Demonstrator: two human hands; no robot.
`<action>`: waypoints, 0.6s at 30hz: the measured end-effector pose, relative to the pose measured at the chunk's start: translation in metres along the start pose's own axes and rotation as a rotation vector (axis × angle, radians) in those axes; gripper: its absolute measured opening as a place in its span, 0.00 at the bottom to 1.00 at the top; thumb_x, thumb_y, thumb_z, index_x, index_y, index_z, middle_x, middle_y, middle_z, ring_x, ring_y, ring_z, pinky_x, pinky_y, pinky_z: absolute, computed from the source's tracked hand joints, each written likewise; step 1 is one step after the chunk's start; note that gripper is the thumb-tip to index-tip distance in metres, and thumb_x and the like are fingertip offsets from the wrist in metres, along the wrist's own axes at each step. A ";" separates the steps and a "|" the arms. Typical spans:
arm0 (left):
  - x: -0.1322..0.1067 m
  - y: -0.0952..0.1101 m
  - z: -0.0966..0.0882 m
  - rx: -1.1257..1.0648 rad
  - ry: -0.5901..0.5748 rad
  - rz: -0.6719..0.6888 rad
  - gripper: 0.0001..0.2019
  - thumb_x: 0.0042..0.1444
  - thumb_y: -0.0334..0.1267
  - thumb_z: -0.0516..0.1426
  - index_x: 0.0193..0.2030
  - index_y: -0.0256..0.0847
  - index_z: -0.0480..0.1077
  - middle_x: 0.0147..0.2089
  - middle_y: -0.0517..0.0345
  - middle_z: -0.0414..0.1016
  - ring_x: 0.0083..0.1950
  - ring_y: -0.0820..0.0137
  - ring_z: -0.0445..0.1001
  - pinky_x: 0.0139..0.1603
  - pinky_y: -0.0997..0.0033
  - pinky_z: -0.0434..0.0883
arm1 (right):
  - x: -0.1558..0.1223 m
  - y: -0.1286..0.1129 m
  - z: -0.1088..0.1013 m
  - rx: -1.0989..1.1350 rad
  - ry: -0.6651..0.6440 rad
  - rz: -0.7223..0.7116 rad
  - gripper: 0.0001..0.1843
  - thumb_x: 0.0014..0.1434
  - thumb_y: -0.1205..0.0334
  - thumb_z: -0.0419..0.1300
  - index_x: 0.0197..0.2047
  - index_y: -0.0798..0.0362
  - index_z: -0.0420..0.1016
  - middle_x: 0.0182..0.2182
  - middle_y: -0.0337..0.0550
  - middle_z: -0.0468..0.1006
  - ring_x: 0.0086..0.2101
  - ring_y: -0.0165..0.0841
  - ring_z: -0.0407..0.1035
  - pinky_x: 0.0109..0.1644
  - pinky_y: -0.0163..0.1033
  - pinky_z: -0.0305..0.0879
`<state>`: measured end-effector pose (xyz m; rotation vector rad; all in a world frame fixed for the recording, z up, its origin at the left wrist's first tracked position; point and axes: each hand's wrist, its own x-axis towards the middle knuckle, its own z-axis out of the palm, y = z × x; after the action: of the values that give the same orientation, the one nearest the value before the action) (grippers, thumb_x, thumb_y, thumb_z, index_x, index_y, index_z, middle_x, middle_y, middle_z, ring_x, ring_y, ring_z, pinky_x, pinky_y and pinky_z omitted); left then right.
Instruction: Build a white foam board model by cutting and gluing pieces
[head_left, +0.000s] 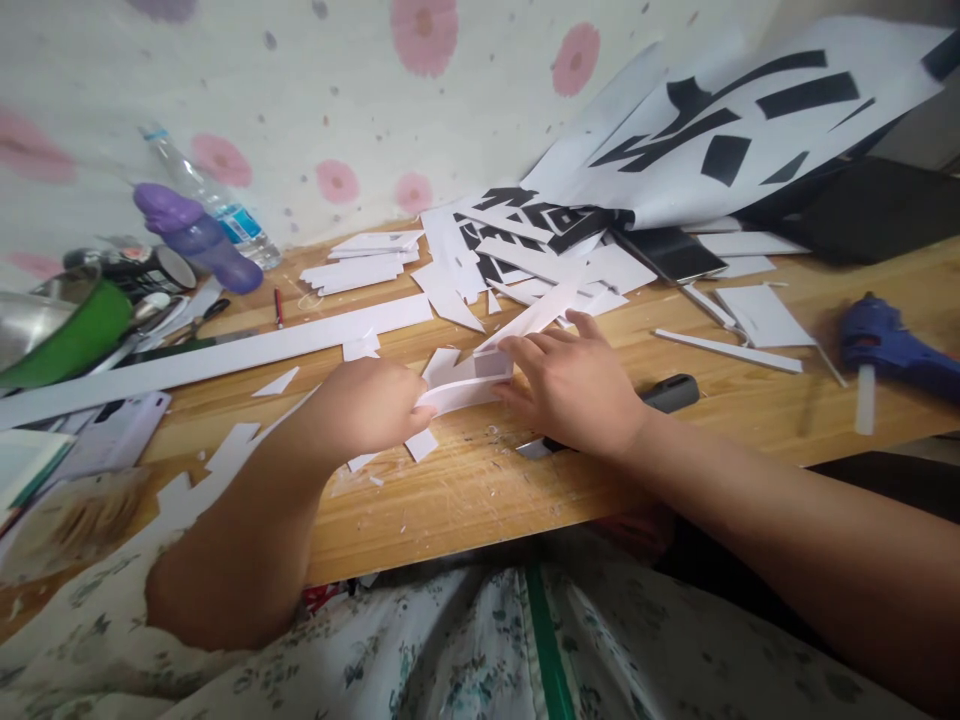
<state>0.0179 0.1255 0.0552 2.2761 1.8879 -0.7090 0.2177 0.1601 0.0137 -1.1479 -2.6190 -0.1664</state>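
I have both hands on a small white bent piece [469,396], just over the wooden table [442,515] — I can't tell if it touches the wood. My left hand [371,405] is at the left end of the white bent piece, back up, fingers curled in, with the thumb and a finger pinched on it. The left arm is bent and comes up from the near left. My right hand [574,385] has the other end: the fingers reach over the top and the thumb is on the near side, so that end is held between them. One far finger sticks up a bit. The right arm comes in long and slanted, from the near right.

To the right of the white bent piece is a cutter knife [675,393], partly hidden by my right hand. A blue glue gun [877,335] is well off to the right. A long white strip [225,352] lies to the left — and white scraps [525,255] are heaped behind.
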 end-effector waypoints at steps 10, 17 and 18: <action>-0.001 0.001 0.001 0.067 -0.025 0.048 0.23 0.61 0.46 0.43 0.31 0.39 0.75 0.27 0.47 0.75 0.28 0.61 0.72 0.27 0.67 0.59 | 0.000 0.000 -0.001 0.003 0.006 -0.003 0.17 0.59 0.57 0.57 0.46 0.59 0.74 0.37 0.53 0.80 0.38 0.43 0.73 0.53 0.51 0.52; -0.001 0.000 0.000 0.039 -0.029 0.079 0.20 0.61 0.45 0.43 0.32 0.40 0.73 0.27 0.50 0.75 0.26 0.64 0.69 0.26 0.68 0.58 | 0.001 0.000 -0.003 0.019 -0.026 -0.007 0.16 0.59 0.58 0.57 0.47 0.59 0.73 0.38 0.51 0.81 0.39 0.44 0.72 0.55 0.53 0.49; -0.001 0.000 0.000 0.033 -0.031 0.084 0.20 0.61 0.45 0.43 0.32 0.40 0.73 0.28 0.50 0.75 0.26 0.64 0.69 0.27 0.67 0.58 | 0.001 0.000 -0.003 0.020 -0.029 -0.006 0.16 0.59 0.58 0.56 0.47 0.59 0.73 0.38 0.51 0.80 0.39 0.44 0.72 0.55 0.53 0.49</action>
<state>0.0179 0.1245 0.0553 2.3343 1.7681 -0.7645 0.2180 0.1601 0.0169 -1.1441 -2.6440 -0.1256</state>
